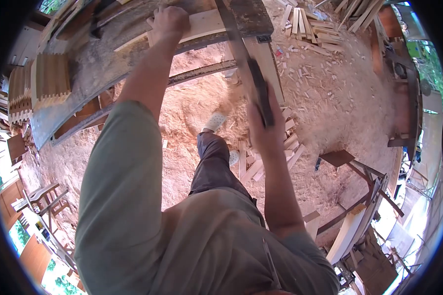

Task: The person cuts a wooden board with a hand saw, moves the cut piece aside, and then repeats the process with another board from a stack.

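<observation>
My left hand [170,22] is on a pale wooden board [205,23] lying on the workbench [253,18], its fingers curled down against the wood. In my right hand [268,130] is a handsaw [236,42], gripped by its dark handle. The blade runs up and away across the right part of the board and looks smeared by motion. Whether its teeth are in the wood cannot be made out. A thin wood strip [131,41] lies left of the board, near my left wrist.
Stacks of notched wooden pieces [51,78] stand at the bench's left end. Wood offcuts [302,24] are heaped on the sawdust-covered floor [339,98] at the upper right. More offcuts [253,167] lie beside my feet. A wooden frame stand [364,172] is at the right.
</observation>
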`<state>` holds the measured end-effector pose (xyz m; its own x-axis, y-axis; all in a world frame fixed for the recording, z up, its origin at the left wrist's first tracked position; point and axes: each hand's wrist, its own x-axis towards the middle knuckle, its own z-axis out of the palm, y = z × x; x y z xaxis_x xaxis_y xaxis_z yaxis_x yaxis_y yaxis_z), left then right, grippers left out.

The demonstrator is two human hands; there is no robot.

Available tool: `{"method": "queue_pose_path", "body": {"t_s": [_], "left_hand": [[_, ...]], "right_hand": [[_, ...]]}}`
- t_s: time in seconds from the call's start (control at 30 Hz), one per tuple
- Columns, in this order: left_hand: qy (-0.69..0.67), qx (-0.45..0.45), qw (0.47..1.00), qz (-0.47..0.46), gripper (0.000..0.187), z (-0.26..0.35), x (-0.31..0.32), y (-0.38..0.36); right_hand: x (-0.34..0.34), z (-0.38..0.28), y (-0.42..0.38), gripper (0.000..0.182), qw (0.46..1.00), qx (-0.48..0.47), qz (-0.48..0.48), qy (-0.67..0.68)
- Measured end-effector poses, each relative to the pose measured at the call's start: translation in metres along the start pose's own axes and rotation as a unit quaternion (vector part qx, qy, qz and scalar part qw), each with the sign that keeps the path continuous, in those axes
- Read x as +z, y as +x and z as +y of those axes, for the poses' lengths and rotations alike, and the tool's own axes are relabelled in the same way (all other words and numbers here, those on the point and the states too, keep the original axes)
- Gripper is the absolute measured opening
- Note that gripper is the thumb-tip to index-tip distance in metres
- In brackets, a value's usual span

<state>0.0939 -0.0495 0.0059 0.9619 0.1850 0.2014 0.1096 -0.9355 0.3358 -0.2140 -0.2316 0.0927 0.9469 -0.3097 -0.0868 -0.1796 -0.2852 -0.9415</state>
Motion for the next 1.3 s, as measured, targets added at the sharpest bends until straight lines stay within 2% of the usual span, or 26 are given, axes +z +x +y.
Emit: {"method": "queue_pose_path", "body": {"t_s": [0.07,0.13,0.17,0.2,0.23,0.3,0.37,0.47,0.53,0.63,0.67,0.73,0.77,0.83,0.87,0.9,0.93,1.0,1.03,1.1,1.17,1.23,1.3], "left_hand": [[0.008,0.012,0.999,-0.037,0.043,0.004,-0.012,-0.005],[0.023,0.007,0.999,-0.046,0.043,0.008,-0.015,-0.007],[0.037,0.004,0.998,-0.049,0.043,0.009,-0.016,-0.006],[0.039,0.003,0.998,-0.047,0.043,0.010,-0.018,-0.005],[0.044,0.006,0.997,-0.061,0.043,0.010,-0.019,-0.004],[0.052,0.010,0.995,-0.079,0.043,0.008,-0.019,-0.006],[0.042,0.012,0.998,-0.055,0.042,0.006,-0.014,-0.005],[0.021,0.014,0.999,-0.027,0.040,0.004,-0.012,-0.006],[0.016,0.015,0.999,-0.038,0.040,0.000,-0.011,-0.012],[0.022,0.018,0.998,-0.053,0.041,0.006,-0.014,-0.007],[0.032,0.012,0.997,-0.067,0.041,0.006,-0.014,-0.007],[0.020,0.006,0.999,-0.041,0.040,0.007,-0.013,-0.007],[0.029,0.000,0.998,-0.053,0.040,0.008,-0.014,-0.006],[0.036,-0.008,0.997,-0.065,0.040,0.006,-0.013,-0.005],[0.030,0.000,0.998,-0.050,0.042,0.005,-0.010,-0.005],[0.024,0.006,0.999,-0.036,0.045,0.003,-0.007,-0.006],[0.026,0.005,0.999,-0.036,0.045,0.001,-0.005,-0.009],[0.025,0.010,1.000,-0.015,0.044,0.002,-0.005,-0.007],[0.024,0.010,1.000,-0.016,0.044,0.003,-0.009,-0.008],[0.010,0.000,0.997,-0.082,0.040,0.007,-0.021,-0.009],[0.005,0.005,0.998,-0.058,0.040,0.006,-0.015,-0.005],[0.005,0.004,0.999,-0.047,0.040,0.004,-0.011,-0.011],[0.010,-0.007,0.998,-0.065,0.040,0.007,-0.014,-0.008]], "right_hand": [[-0.029,0.019,-0.070,0.062,0.999,0.045,-0.006,0.000],[-0.054,0.008,-0.121,0.061,0.996,0.088,-0.015,0.003],[-0.055,0.013,-0.119,0.061,0.996,0.087,-0.018,0.004],[-0.054,0.015,-0.114,0.061,0.999,0.034,-0.012,-0.024],[-0.052,0.016,-0.109,0.061,0.998,-0.020,-0.005,-0.053],[-0.020,0.020,-0.036,0.059,1.000,-0.025,0.006,-0.010],[0.010,-0.007,0.044,0.057,0.999,-0.024,-0.029,-0.009],[0.021,0.000,0.066,0.055,0.997,-0.064,-0.015,0.029],[0.014,0.017,0.035,0.055,0.993,-0.116,0.009,-0.034],[-0.025,0.027,-0.074,0.059,1.000,0.028,-0.007,-0.008],[-0.042,0.023,-0.107,0.059,0.998,0.024,-0.018,-0.047],[-0.057,0.026,-0.150,0.059,0.998,0.063,-0.011,-0.016],[-0.052,0.030,-0.142,0.059,0.998,0.063,-0.014,-0.012],[-0.039,0.037,-0.093,0.060,0.991,-0.117,0.008,-0.059],[-0.021,0.048,-0.055,0.059,0.999,-0.031,0.004,0.029],[0.001,0.036,-0.004,0.059,0.999,-0.033,0.011,0.007],[0.013,0.011,0.039,0.059,1.000,-0.006,-0.027,0.009],[0.029,0.008,0.081,0.059,0.996,-0.080,-0.016,0.046],[0.027,0.009,0.075,0.059,0.996,-0.080,-0.016,0.044],[0.019,0.013,0.048,0.059,0.998,-0.044,-0.011,0.036],[0.000,0.048,-0.022,0.060,0.996,-0.072,0.014,-0.050],[-0.031,0.042,-0.104,0.062,0.998,0.070,0.000,0.004],[-0.058,0.032,-0.155,0.062,0.985,0.169,-0.021,0.030]]}}
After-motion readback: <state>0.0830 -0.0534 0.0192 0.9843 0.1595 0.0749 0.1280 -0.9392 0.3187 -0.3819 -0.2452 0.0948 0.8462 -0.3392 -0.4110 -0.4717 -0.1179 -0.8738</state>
